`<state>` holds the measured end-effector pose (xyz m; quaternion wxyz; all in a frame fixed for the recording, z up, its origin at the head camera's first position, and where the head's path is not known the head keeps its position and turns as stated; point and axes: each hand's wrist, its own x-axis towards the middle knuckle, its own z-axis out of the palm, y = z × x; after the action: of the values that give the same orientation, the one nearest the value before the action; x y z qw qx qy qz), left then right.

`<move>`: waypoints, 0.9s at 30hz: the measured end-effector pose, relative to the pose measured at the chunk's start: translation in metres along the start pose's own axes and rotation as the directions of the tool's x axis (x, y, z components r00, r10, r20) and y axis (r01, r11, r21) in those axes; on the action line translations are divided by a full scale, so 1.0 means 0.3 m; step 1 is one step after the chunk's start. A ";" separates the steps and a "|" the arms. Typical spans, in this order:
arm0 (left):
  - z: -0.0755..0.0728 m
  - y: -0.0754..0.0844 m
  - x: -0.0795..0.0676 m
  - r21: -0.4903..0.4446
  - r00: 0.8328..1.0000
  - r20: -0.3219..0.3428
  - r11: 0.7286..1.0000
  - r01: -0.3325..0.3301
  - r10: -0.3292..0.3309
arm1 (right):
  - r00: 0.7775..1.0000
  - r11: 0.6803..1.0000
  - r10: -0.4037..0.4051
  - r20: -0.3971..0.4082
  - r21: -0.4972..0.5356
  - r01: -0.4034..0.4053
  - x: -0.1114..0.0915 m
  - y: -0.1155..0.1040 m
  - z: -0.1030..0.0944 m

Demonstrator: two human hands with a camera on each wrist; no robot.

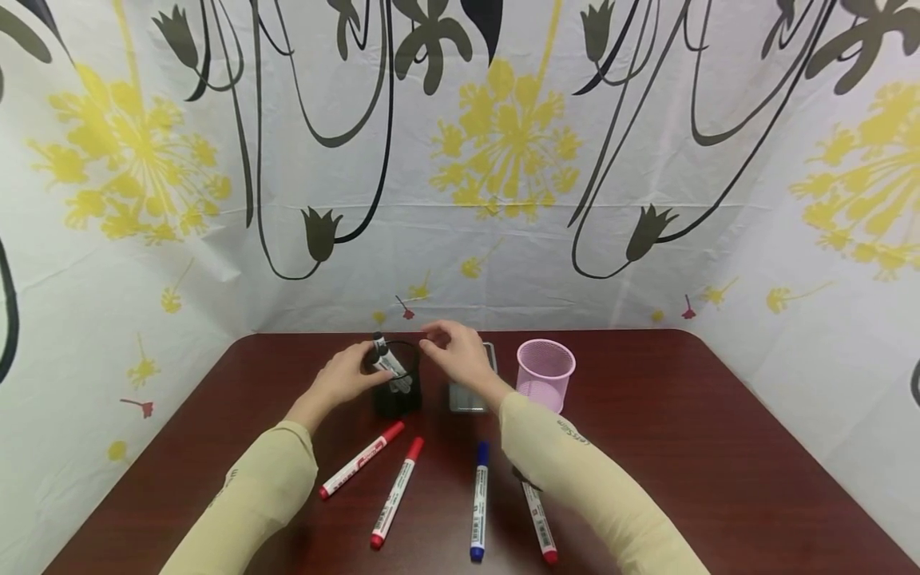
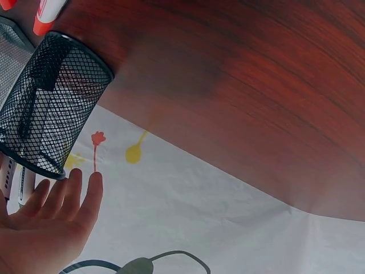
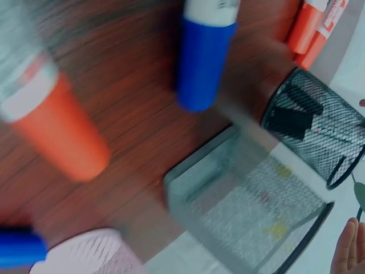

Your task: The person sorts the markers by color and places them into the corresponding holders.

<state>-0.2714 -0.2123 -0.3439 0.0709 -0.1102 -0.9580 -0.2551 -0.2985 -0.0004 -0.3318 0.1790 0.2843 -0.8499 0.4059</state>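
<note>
The left hand (image 1: 345,375), grip relaxed, is at the rim of a black cylindrical mesh cup (image 1: 398,406) holding white-barrelled markers (image 1: 390,361); the right hand (image 1: 460,355) hovers nearby, grip loose.

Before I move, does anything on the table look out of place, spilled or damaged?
Nothing visible looks spilled or damaged. Only the near side of the table looks untidy: red markers and a blue marker lie loose at differing angles. The black mesh cup and pink cup stand upright. The right sleeve hides some tabletop.
</note>
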 end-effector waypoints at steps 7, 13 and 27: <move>0.006 -0.010 -0.008 0.020 1.000 -0.006 1.000 0.009 -0.009 | 0.999 0.999 -0.028 -0.036 -0.033 0.027 -0.031 0.051 -0.061; 0.002 -0.016 -0.020 0.045 0.999 -0.019 0.999 0.028 -0.027 | 0.993 0.995 -0.093 -0.075 -0.044 0.090 -0.060 0.094 -0.111; -0.023 -0.061 -0.072 0.070 0.994 -0.077 0.994 0.084 -0.079 | 0.988 0.986 -0.127 -0.083 -0.122 0.117 -0.099 0.138 -0.196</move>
<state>-0.2545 -0.2350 -0.3507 0.1000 -0.0586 -0.9670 -0.2267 -0.2972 0.0773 -0.3363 0.2581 0.3061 -0.8442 0.3563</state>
